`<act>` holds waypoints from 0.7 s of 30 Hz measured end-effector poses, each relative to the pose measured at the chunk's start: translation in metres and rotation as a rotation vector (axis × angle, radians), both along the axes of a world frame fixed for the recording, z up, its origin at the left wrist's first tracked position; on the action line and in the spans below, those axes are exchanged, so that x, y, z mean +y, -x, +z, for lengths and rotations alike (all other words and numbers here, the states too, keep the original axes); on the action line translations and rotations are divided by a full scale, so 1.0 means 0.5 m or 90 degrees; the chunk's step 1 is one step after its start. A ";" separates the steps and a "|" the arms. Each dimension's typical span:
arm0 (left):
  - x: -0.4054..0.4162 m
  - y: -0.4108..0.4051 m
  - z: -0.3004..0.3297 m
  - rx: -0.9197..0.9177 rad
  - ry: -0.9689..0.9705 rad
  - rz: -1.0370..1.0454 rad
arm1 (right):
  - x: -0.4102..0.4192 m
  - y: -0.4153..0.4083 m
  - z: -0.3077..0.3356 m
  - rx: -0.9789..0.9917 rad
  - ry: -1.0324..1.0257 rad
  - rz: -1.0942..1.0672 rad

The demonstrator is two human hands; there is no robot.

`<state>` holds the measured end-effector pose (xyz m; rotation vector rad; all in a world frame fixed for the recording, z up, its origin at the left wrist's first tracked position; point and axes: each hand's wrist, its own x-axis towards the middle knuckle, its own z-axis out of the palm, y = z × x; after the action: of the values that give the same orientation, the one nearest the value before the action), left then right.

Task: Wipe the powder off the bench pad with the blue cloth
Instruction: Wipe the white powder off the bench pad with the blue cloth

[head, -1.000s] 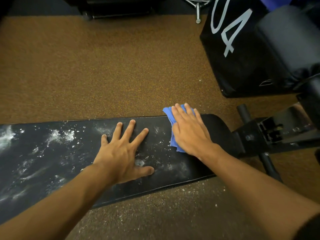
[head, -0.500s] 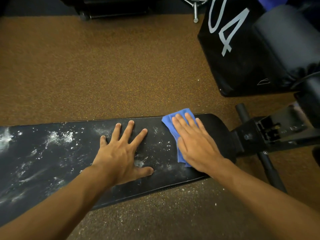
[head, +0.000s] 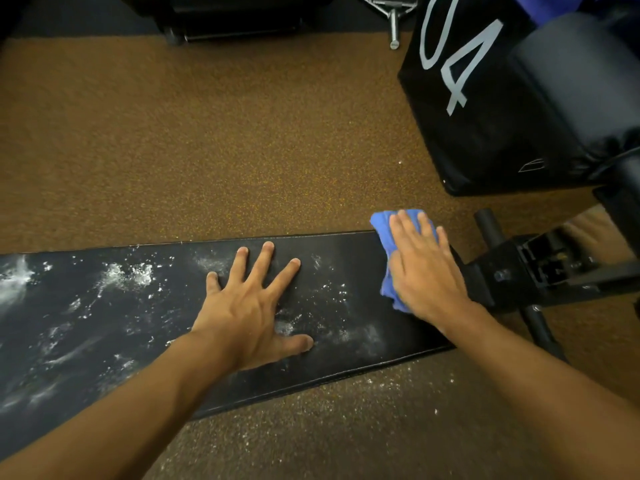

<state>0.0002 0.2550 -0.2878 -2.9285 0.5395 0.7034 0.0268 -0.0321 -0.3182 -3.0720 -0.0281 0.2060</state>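
L hand (head: 247, 311) flat, splayed on pad (head: 346, 251); R hand (head: 424, 271) flat on cloth (head: 382, 223)

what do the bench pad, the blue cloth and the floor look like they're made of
Bench pad: likely vinyl or leatherette, smooth black with a dull sheen, powder sitting on top. Blue cloth: soft fabric, maybe microfibre; it bunches and folds under the right hand. Floor: looks like speckled brown rubber, matte and grainy.

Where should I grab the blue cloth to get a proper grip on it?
Probably the bunched far end of the blue cloth, which sticks out past the bench pad beyond the right hand pressing it flat. Come from above and pinch that raised fold; the rest lies flat under the palm.
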 end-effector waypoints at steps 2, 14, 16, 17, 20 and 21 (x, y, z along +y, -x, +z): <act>0.001 0.000 0.000 0.002 -0.002 -0.001 | 0.049 -0.034 -0.004 -0.023 -0.005 -0.036; 0.000 -0.001 0.001 0.002 -0.007 -0.001 | -0.019 0.034 -0.012 -0.037 -0.017 -0.076; 0.000 -0.001 -0.001 0.002 -0.011 -0.001 | 0.013 0.040 -0.011 -0.048 -0.009 -0.071; 0.000 -0.001 -0.001 -0.004 -0.012 -0.002 | 0.019 0.062 -0.010 -0.041 -0.004 -0.031; 0.000 0.000 0.001 -0.004 -0.014 0.004 | 0.001 0.140 -0.002 0.001 -0.007 0.104; -0.001 0.000 0.001 -0.004 -0.013 0.005 | -0.015 0.145 -0.001 0.012 -0.009 0.118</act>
<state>0.0002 0.2544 -0.2872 -2.9143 0.5179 0.6958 -0.0456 -0.0395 -0.3187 -3.0526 -0.3121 0.2430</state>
